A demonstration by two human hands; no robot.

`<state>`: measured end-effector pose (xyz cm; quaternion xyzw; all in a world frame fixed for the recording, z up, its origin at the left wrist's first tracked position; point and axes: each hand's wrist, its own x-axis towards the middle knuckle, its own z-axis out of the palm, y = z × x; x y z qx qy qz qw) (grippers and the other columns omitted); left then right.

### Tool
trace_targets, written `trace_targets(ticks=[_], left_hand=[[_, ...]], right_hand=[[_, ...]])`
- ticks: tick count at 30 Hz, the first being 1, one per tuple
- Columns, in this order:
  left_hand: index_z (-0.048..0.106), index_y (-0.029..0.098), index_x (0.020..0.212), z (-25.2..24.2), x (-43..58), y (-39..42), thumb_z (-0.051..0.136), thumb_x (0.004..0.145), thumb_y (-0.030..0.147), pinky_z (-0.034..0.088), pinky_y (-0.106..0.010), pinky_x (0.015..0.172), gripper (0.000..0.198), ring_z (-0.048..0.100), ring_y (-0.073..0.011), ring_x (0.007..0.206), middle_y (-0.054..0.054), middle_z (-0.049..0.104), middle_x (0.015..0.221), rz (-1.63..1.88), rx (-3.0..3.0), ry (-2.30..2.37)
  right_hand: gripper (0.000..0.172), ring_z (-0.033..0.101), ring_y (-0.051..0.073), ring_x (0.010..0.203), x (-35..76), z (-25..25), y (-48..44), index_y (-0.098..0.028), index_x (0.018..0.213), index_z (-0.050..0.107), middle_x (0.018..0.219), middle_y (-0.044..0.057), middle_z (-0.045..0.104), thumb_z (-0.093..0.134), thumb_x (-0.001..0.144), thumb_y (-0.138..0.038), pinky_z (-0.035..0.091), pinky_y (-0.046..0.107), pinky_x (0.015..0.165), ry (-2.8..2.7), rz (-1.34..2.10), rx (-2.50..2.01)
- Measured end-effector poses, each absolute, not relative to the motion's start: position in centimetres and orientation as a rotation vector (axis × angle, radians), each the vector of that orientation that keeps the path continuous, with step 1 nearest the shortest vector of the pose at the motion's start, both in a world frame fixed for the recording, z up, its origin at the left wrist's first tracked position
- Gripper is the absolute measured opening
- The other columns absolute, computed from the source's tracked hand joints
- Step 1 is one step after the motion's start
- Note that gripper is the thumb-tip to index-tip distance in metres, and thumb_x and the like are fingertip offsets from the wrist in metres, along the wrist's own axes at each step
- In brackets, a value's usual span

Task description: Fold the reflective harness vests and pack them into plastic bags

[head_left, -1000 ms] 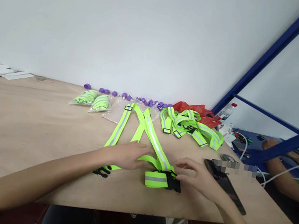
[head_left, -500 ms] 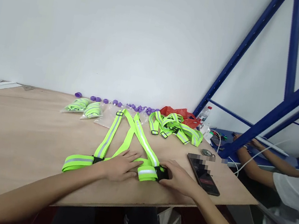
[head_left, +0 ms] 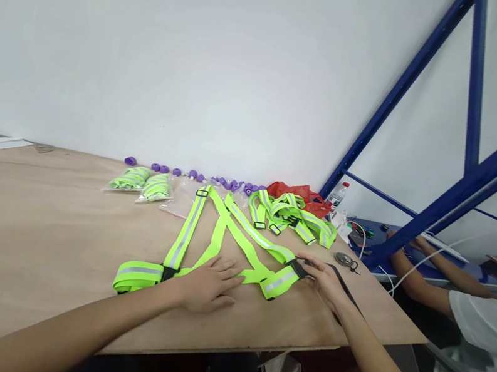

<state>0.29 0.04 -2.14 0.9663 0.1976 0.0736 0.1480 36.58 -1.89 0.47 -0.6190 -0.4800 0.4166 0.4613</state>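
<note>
A neon-green reflective vest of elastic straps with silver stripes lies spread on the brown tabletop. My left hand rests flat with fingers spread on the lower strap near its middle. At the right side, my right hand grips the black buckle between thumb and fingers, with the folded strap end tilted beside it. Another black buckle and a folded loop lie left of my left hand. My right hand and forearm mostly cover a dark phone.
Two bagged green vests lie at the back, near several purple caps. More loose green straps, a red bag, a bottle and a round metal object sit at right. A blue frame stands beside a co-worker.
My right hand has moved right and slightly up with the buckle, drawing the vest's right side outward and tilting the strap end. My left hand stays on the lower strap.
</note>
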Motion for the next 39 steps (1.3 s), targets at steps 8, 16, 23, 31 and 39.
trace_targets(ticks=[8, 16, 23, 31, 39], left_hand=[[0.028, 0.022, 0.158, -2.6, 0.0, 0.2, 0.032, 0.103, 0.056, 0.010, -0.057, 0.122, 0.064, 0.017, -0.0316, 0.153, -0.011, 0.025, 0.163, 0.264, 2.751, 0.518], [0.031, 0.023, 0.157, -2.3, 0.0, 0.1, 0.040, 0.102, 0.052, 0.009, -0.057, 0.123, 0.063, 0.019, -0.0316, 0.152, -0.010, 0.028, 0.162, 0.282, 2.703, 0.529], [0.032, 0.024, 0.157, -2.2, -0.1, -0.1, 0.043, 0.102, 0.049, 0.012, -0.057, 0.122, 0.061, 0.022, -0.0315, 0.151, -0.010, 0.030, 0.161, 0.303, 2.714, 0.539], [0.060, 0.021, 0.131, -1.9, 1.3, -0.3, 0.051, 0.098, 0.029, 0.033, -0.047, 0.116, 0.036, 0.050, -0.0275, 0.135, -0.009, 0.058, 0.142, 0.477, 2.759, 0.682], [0.063, 0.019, 0.108, -1.4, 2.0, 0.0, 0.047, 0.096, 0.018, 0.050, -0.033, 0.089, 0.020, 0.067, -0.0225, 0.099, -0.008, 0.071, 0.102, 0.412, 2.943, 0.721]], right_hand=[[0.047, 0.068, 0.025, 0.077, 41.6, 2.4, 4.1, -0.018, 0.102, 0.074, 0.089, 0.008, 0.075, 0.073, 0.059, -0.037, 0.057, 0.035, 0.064, -0.968, 0.416, -1.582], [0.035, 0.066, 0.028, 0.081, 42.8, 5.1, 5.9, -0.022, 0.104, 0.073, 0.095, 0.009, 0.074, 0.060, 0.073, -0.032, 0.051, 0.043, 0.082, -1.162, -0.282, -1.726], [0.026, 0.065, 0.031, 0.089, 43.1, 6.9, 6.3, -0.022, 0.100, 0.070, 0.095, 0.012, 0.072, 0.061, 0.076, -0.029, 0.048, 0.045, 0.088, -1.159, -0.277, -1.645], [0.029, 0.069, 0.029, 0.093, 42.4, 5.1, 4.9, -0.026, 0.096, 0.070, 0.094, 0.005, 0.072, 0.071, 0.069, -0.038, 0.057, 0.045, 0.084, -1.193, -0.037, -1.434], [0.042, 0.072, 0.026, 0.090, 40.6, 5.6, 3.2, -0.026, 0.104, 0.071, 0.097, 0.005, 0.075, 0.082, 0.066, -0.040, 0.062, 0.043, 0.085, -1.211, 0.222, -1.262]])
